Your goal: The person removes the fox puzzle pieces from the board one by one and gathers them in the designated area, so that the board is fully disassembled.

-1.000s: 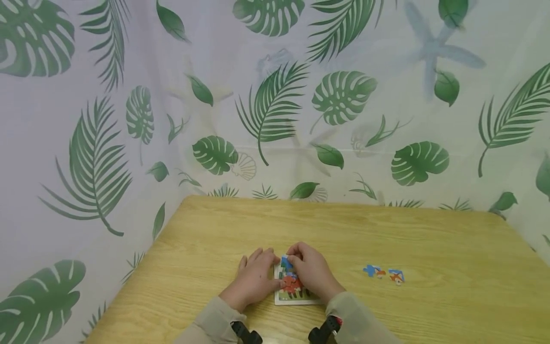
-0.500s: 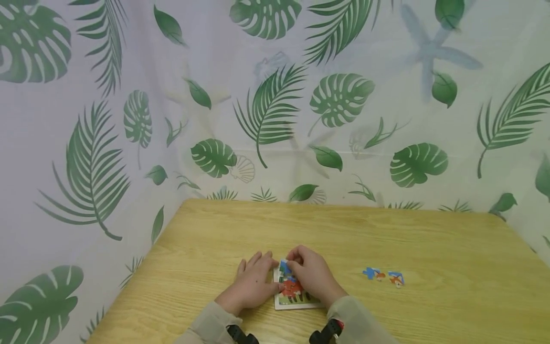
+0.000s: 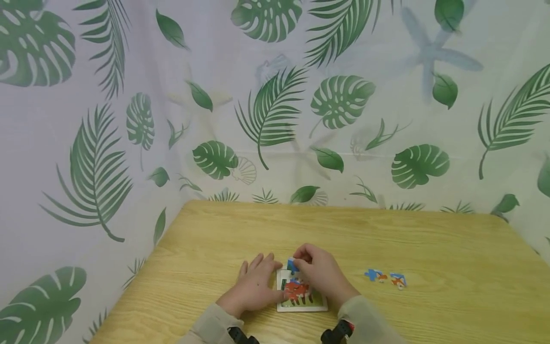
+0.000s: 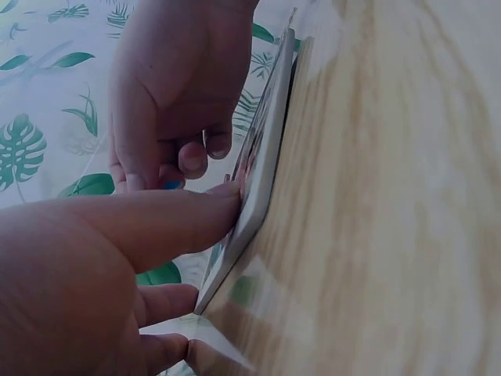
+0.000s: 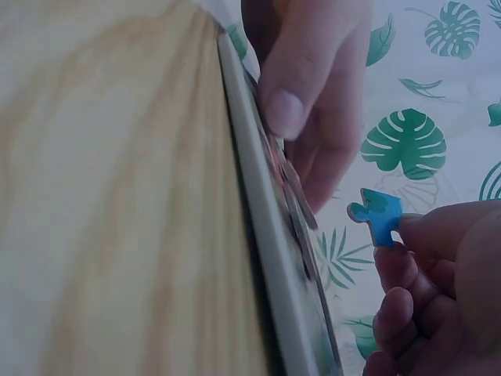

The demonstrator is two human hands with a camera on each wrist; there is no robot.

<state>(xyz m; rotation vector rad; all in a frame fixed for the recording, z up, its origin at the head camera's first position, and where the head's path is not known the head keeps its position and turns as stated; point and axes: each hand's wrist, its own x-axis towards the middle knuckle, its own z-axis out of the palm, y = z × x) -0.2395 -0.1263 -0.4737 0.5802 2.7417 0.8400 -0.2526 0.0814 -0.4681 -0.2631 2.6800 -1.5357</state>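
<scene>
A blue and green jigsaw piece [image 5: 380,215] is pinched between the thumb and forefinger of my right hand [image 3: 322,272]. It is held just above the upper part of a small white-rimmed puzzle board [image 3: 301,309]. Red, black and green pieces [image 3: 296,289] lie in the board, and a pale patch shows at its upper left. My left hand [image 3: 255,285] rests at the board's left side with fingers spread. Its thumb [image 4: 211,207] presses on the puzzle, while other fingers touch the edge. My right hand covers the board's upper right.
To the right on the wooden table [image 3: 451,258] lie loose pieces: a blue and orange one [image 3: 375,274] and another with an orange animal picture [image 3: 398,280]. A leaf-printed cloth [image 3: 275,119] hangs behind the table and along its left side.
My right hand has lifted the blue and green jigsaw piece away from the board's upper left and moved slightly right, uncovering a pale patch. My left hand stays at the board's left side.
</scene>
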